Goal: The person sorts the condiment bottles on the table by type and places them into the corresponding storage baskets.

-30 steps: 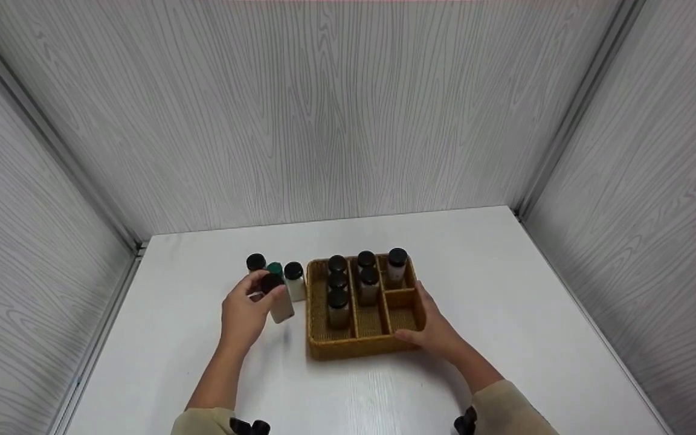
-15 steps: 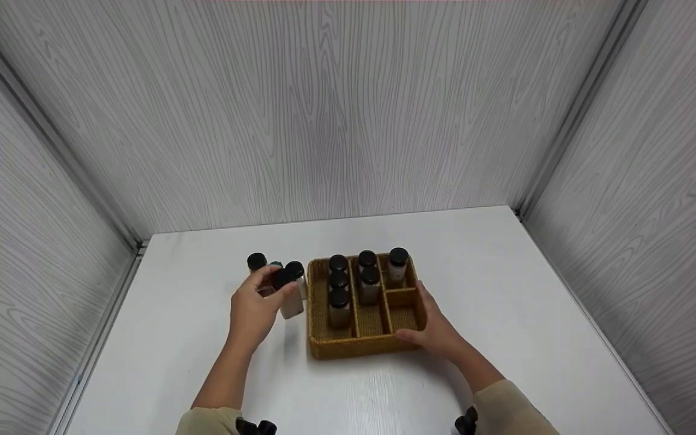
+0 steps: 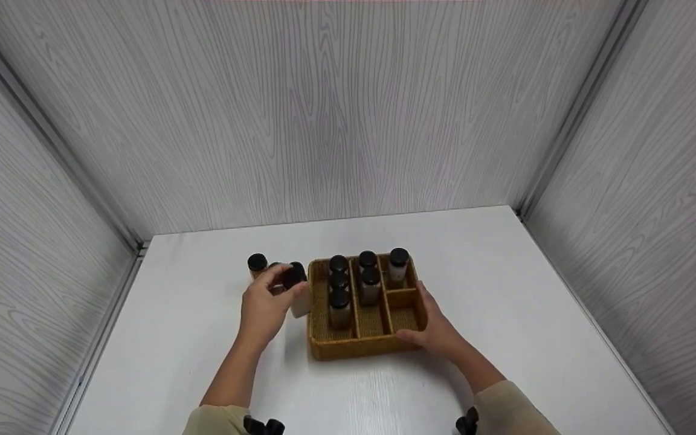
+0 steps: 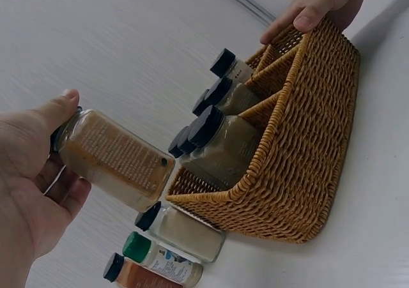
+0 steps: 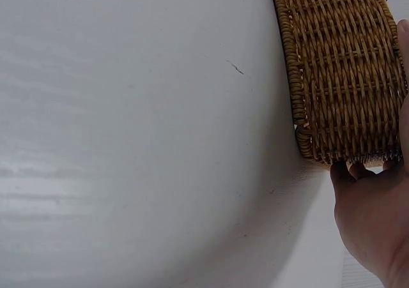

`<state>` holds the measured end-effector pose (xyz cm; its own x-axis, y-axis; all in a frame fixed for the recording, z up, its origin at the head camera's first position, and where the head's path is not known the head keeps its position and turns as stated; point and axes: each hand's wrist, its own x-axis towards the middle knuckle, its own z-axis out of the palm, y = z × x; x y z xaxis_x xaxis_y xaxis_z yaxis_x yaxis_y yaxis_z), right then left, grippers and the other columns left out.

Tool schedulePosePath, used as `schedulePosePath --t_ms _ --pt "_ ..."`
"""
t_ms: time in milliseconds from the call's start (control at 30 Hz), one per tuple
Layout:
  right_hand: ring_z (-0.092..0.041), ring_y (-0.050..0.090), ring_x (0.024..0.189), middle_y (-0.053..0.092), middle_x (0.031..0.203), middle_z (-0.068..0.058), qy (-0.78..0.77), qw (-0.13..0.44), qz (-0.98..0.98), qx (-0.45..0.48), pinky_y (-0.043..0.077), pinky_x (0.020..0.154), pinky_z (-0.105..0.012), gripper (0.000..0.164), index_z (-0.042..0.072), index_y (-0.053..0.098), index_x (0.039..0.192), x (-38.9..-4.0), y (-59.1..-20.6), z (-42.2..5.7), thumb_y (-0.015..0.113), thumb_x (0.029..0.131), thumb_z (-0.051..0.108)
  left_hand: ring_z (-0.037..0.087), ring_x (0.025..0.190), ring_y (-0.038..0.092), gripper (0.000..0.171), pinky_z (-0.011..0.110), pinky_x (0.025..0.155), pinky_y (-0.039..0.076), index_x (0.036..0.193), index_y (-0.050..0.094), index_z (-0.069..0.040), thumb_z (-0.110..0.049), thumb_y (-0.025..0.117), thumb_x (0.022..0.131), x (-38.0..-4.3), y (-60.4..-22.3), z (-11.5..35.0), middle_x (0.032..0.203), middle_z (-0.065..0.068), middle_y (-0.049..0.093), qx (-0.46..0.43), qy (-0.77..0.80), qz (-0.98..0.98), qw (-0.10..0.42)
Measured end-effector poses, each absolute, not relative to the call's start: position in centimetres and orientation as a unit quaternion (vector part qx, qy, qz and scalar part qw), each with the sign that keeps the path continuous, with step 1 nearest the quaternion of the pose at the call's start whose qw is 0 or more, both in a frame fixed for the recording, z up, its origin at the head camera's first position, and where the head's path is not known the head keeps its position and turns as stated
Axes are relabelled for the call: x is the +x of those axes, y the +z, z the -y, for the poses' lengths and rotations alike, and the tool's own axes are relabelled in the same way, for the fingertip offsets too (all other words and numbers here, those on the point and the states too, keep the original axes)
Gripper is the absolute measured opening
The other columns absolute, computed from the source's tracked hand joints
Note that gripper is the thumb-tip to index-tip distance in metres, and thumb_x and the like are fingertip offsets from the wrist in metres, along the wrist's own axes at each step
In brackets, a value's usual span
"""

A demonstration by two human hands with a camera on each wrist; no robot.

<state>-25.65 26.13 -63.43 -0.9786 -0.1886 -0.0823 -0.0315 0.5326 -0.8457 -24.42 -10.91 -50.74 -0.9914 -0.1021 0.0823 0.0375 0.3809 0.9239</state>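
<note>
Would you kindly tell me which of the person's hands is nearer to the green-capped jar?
The left. The left hand holds a black-capped jar close to the green-capped jar; the right hand grips the far side of the basket.

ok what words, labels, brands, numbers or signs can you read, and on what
None is readable.
Jar in the left hand: printed lines, too small and blurred.
Green-capped bottle: label print, too blurred.
Orange-brown jar: faint print, too blurred.
Bottle in the basket, back-right compartment: dark marks, too small.
</note>
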Motion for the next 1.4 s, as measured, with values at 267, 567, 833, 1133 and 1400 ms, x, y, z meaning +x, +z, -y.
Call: schedulePosePath --t_ms 267,567,833,1133,1400 --pt "-0.049 0.013 0.168 0.005 0.184 -0.018 -0.484 0.077 -0.869 -0.064 0.018 0.134 -0.069 0.135 0.026 -0.001 0.177 -25.7 -63.4 -26.0 0.094 0.084 0.048 0.029 0.128 0.071 0.055 0.040 0.104 0.063 0.141 0.070 -0.016 -0.035 0.088 0.093 -24.5 -50.6 9.4 0.138 0.013 0.072 0.005 -0.582 0.812 0.046" --pt "-0.048 0.009 0.169 0.001 0.185 -0.014 -0.486 0.092 -0.867 -0.063 0.019 0.133 -0.073 0.135 0.033 -0.004 0.176 -25.4 -63.2 -26.0 0.092 0.083 0.056 0.031 0.133 0.069 0.059 0.037 0.102 0.064 0.144 0.068 -0.016 -0.037 0.087 0.093 -24.2 -50.4 7.8 0.142 0.012 0.069 -0.013 -0.599 0.800 0.029" --pt "-0.049 0.011 0.168 0.003 0.184 -0.017 -0.482 0.081 -0.870 -0.068 0.021 0.133 -0.071 0.136 0.028 -0.002 0.176 -25.4 -63.2 -26.0 0.093 0.083 0.054 0.029 0.131 0.069 0.052 0.035 0.101 0.063 0.140 0.071 -0.017 -0.032 0.088 0.093 -24.6 -50.4 6.2 0.140 0.013 0.070 -0.032 -0.610 0.791 0.019" --pt "-0.049 0.013 0.168 0.006 0.184 -0.017 -0.487 0.077 -0.867 -0.068 0.020 0.134 -0.069 0.136 0.023 -0.002 0.176 -25.6 -63.4 -25.9 0.094 0.084 0.049 0.026 0.125 0.071 0.056 0.037 0.094 0.064 0.142 0.070 -0.017 -0.037 0.088 0.093 -24.9 -50.5 4.4 0.136 0.010 0.072 -0.050 -0.592 0.805 0.003" --pt "-0.049 0.020 0.167 0.009 0.183 -0.020 -0.486 0.069 -0.868 -0.070 0.024 0.133 -0.070 0.135 0.022 -0.002 0.176 -25.6 -63.6 -25.9 0.094 0.085 0.046 0.026 0.127 0.070 0.053 0.037 0.098 0.064 0.140 0.070 -0.017 -0.035 0.087 0.093 -25.2 -51.1 2.8 0.140 0.012 0.071 -0.075 -0.599 0.797 -0.003"
